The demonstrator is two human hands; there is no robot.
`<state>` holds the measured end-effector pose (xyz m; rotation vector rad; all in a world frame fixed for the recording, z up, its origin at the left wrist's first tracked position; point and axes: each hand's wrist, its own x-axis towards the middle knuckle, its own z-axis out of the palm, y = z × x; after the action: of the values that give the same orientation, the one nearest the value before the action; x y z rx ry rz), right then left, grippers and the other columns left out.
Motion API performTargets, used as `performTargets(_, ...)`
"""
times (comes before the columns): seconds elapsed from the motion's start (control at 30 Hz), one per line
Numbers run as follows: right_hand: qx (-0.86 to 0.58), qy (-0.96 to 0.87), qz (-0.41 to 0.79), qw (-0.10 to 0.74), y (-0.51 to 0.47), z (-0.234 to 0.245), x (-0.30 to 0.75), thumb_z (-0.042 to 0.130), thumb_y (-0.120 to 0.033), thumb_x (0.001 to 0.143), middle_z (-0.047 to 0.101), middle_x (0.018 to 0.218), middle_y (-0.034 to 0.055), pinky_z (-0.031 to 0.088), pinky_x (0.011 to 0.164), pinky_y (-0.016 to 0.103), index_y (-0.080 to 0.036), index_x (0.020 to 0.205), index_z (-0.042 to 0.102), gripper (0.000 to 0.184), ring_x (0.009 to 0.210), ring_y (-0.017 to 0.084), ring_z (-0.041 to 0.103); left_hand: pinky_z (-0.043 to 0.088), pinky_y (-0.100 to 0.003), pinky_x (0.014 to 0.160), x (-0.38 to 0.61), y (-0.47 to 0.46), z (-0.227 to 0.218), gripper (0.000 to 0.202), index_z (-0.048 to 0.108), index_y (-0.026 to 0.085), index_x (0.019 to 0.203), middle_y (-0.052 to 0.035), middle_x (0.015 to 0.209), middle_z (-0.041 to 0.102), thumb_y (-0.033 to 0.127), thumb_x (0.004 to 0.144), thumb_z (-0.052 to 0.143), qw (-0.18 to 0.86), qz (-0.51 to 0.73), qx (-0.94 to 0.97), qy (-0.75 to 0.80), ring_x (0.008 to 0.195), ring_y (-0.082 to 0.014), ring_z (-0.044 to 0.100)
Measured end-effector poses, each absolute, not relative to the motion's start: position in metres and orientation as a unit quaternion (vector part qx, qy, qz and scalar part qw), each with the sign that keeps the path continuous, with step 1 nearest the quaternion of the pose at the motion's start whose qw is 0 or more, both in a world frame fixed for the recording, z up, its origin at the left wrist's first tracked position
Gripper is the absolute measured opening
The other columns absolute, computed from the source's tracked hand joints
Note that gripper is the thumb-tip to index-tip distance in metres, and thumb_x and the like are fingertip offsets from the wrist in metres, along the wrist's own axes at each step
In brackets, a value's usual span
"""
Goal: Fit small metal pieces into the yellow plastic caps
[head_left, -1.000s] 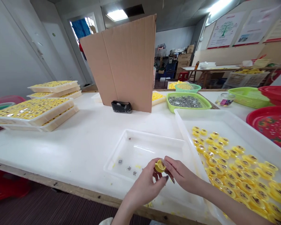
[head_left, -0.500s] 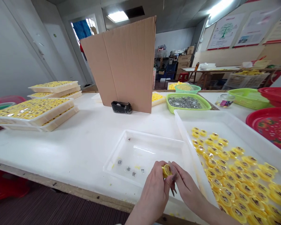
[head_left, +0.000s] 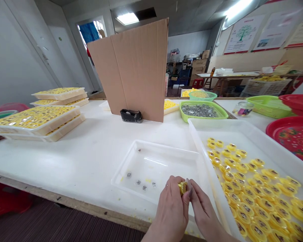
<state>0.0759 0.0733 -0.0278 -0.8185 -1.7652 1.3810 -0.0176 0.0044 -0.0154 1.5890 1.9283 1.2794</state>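
Yellow plastic shows between the two hands: a small round yellow piece (head_left: 182,187) is pinched there, above the near right corner of the small white tray (head_left: 131,149). The left hand (head_left: 172,210) closes its fingers on the piece from the left side, and the right hand (head_left: 201,205) presses its fingertips against the same piece from the right, so both hands are together and touching. On the floor of the small tray lie a few little dark parts (head_left: 140,183), near the left hand but apart from it.

Just beside the right hand stands a big white tray (head_left: 244,129) with many yellow pieces (head_left: 252,188) spread in it. Farther back is a green basket (head_left: 203,111) with grey shiny bits, and a red tray (head_left: 293,134) at the far right. A standing cardboard sheet (head_left: 133,67) has a black tape holder (head_left: 131,116) at its foot. Stacked white trays of yellow pieces (head_left: 35,121) rest on the white table (head_left: 91,141) at the left.
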Motion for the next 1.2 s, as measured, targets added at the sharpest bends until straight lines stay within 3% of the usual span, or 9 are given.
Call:
performTargets(0.2, -0.348, -0.632, 0.594, 0.356, 0.068, -0.041, 0.085, 0.051, -0.069, 0.078, 0.067, 0.111, 0.0076, 0.055, 0.085, 0.030, -0.026, 0.105, 0.065, 0.053, 0.103, 0.025, 0.062, 0.051, -0.042, 0.082, -0.018, 0.003, -0.018, 0.028, 0.043, 0.019, 0.115, -0.0107, 0.103, 0.058, 0.034, 0.096, 0.029, 0.135, 0.463, 0.576, 0.660, 0.092, -0.0214, 0.058)
performTargets(0.43, -0.424, -0.507, 0.646, 0.382, 0.059, -0.078, 0.092, 0.064, -0.067, 0.070, 0.049, 0.140, 0.0050, 0.044, 0.104, 0.039, -0.030, 0.121, 0.057, 0.064, 0.131, 0.029, 0.041, 0.049, -0.040, 0.084, -0.016, 0.003, -0.019, 0.030, 0.044, 0.020, 0.116, -0.0115, 0.105, 0.058, 0.036, 0.096, 0.028, 0.141, 0.482, 0.569, 0.651, 0.094, -0.0214, 0.058)
performTargets(0.53, -0.409, -0.512, 0.645, 0.392, 0.055, -0.064, 0.090, 0.063, -0.065, 0.072, 0.057, 0.129, 0.0060, 0.052, 0.092, 0.034, -0.029, 0.111, 0.058, 0.053, 0.120, 0.027, 0.051, 0.047, -0.040, 0.087, -0.016, 0.002, -0.015, 0.031, 0.046, 0.020, 0.114, -0.0110, 0.104, 0.057, 0.034, 0.096, 0.025, 0.178, 0.497, 0.552, 0.646, 0.095, -0.0206, 0.057)
performTargets(0.6, -0.359, -0.560, 0.643, 0.379, 0.054, -0.044, 0.086, 0.060, -0.060, 0.078, 0.063, 0.105, 0.0053, 0.054, 0.080, 0.030, -0.027, 0.094, 0.057, 0.037, 0.099, 0.023, 0.059, 0.048, -0.038, 0.084, -0.014, 0.001, -0.013, 0.033, 0.048, 0.020, 0.111, -0.0101, 0.101, 0.059, 0.036, 0.097, 0.022, 0.217, 0.526, 0.513, 0.643, 0.092, -0.0194, 0.058)
performTargets(0.67, -0.298, -0.603, 0.650, 0.354, 0.053, -0.025, 0.082, 0.054, -0.054, 0.086, 0.058, 0.082, 0.0006, 0.052, 0.069, 0.026, -0.025, 0.085, 0.048, 0.029, 0.077, 0.016, 0.057, 0.049, -0.035, 0.077, -0.012, -0.001, -0.013, 0.037, 0.048, 0.020, 0.111, -0.0089, 0.094, 0.060, 0.041, 0.096, 0.021, 0.255, 0.563, 0.466, 0.633, 0.084, -0.0184, 0.059)
performTargets(0.77, -0.262, -0.611, 0.671, 0.328, 0.052, -0.007, 0.078, 0.046, -0.050, 0.092, 0.049, 0.071, -0.0051, 0.041, 0.053, 0.022, -0.028, 0.098, 0.037, 0.025, 0.059, 0.010, 0.045, 0.048, -0.034, 0.078, -0.007, -0.005, -0.019, 0.041, 0.047, 0.019, 0.114, -0.0092, 0.096, 0.062, 0.047, 0.095, 0.025, 0.261, 0.604, 0.419, 0.626, 0.085, -0.0182, 0.059)
performTargets(0.87, -0.254, -0.630, 0.661, 0.320, 0.053, -0.007, 0.079, 0.042, -0.051, 0.094, 0.047, 0.071, -0.0054, 0.031, 0.049, 0.021, -0.029, 0.110, 0.030, 0.030, 0.057, 0.009, 0.040, 0.047, -0.034, 0.084, -0.004, -0.006, -0.028, 0.043, 0.044, 0.019, 0.117, -0.0099, 0.105, 0.060, 0.052, 0.093, 0.031, 0.254, 0.629, 0.380, 0.629, 0.088, -0.0178, 0.058)
performTargets(1.0, -0.263, -0.636, 0.651, 0.320, 0.057, -0.017, 0.085, 0.041, -0.052, 0.094, 0.043, 0.069, -0.0063, 0.030, 0.050, 0.022, -0.027, 0.110, 0.032, 0.030, 0.056, 0.008, 0.036, 0.048, -0.033, 0.075, 0.003, -0.003, -0.038, 0.048, 0.039, 0.018, 0.121, -0.0090, 0.099, 0.059, 0.055, 0.092, 0.030, 0.280, 0.643, 0.358, 0.617, 0.077, -0.0167, 0.059)
performTargets(1.2, -0.259, -0.663, 0.632, 0.307, 0.070, -0.017, 0.103, 0.045, -0.048, 0.093, 0.049, 0.076, -0.0030, 0.044, 0.063, 0.027, -0.026, 0.118, 0.036, 0.034, 0.071, 0.012, 0.052, 0.051, -0.035, 0.077, 0.008, 0.007, -0.045, 0.052, 0.033, 0.018, 0.129, -0.0102, 0.102, 0.059, 0.055, 0.092, 0.027, 0.312, 0.610, 0.397, 0.611, 0.085, -0.0199, 0.061)
